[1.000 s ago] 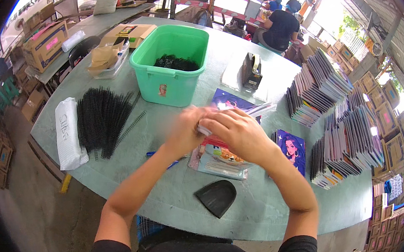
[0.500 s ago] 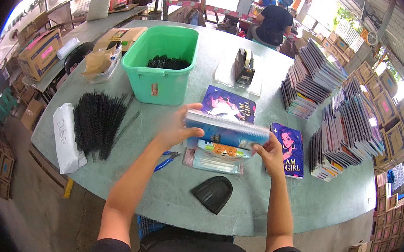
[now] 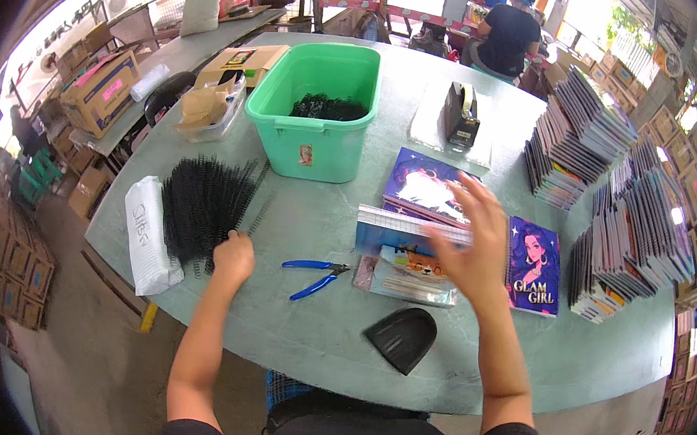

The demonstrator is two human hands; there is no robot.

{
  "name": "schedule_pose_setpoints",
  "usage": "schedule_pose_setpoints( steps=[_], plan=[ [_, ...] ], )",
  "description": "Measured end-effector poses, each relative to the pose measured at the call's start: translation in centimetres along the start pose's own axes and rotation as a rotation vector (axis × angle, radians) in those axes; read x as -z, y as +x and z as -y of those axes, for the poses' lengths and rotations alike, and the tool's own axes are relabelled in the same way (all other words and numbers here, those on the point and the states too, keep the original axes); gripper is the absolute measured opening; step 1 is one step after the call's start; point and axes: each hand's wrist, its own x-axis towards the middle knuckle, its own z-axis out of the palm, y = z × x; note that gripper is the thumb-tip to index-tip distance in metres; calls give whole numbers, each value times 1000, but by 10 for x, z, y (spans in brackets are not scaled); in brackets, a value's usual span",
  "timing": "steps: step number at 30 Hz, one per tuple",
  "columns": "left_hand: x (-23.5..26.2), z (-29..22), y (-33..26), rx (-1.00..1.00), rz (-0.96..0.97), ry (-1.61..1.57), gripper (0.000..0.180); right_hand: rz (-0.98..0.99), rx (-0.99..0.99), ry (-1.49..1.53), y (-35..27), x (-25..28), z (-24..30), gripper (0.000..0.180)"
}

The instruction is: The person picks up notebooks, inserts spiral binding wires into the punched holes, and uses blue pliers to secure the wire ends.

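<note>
My left hand is at the lower end of a pile of black spiral binding coils, its fingers curled together on a coil. My right hand has its fingers spread and holds nothing. It hovers over the right end of a blue notebook, whose edge shows a row of holes. This notebook lies partly over a pack with a cartoon fox cover, just below purple notebooks. Blue-handled cutters lie spread between my hands. A black, rounded, tray-like piece rests nearer me.
A green bin holding black coils stands at the back. Beside the pile lies a white wrapped packet. A purple notebook and tall notebook stacks occupy the right. A tape dispenser sits farther back; another person sits beyond.
Both hands have let go of the blue notebook, now down on the table. My left hand has moved left to the coils; my right hand has lifted and spread. The view has shifted somewhat.
</note>
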Motion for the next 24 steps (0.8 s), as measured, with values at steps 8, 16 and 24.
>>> schedule_pose_setpoints(
  steps=[8, 16, 24],
  plan=[
    [30, -20, -24, 140, -178, -280, 22, 172, 289, 76, -38, -41, 1, 36],
    [148, -40, -33, -168, -514, -812, 22, 127, 302, 177, -37, -45, 17, 24],
    [196, -71, -24, -253, -297, -1252, 26, 56, 45, -101, -8, -78, 26, 35]
  ],
)
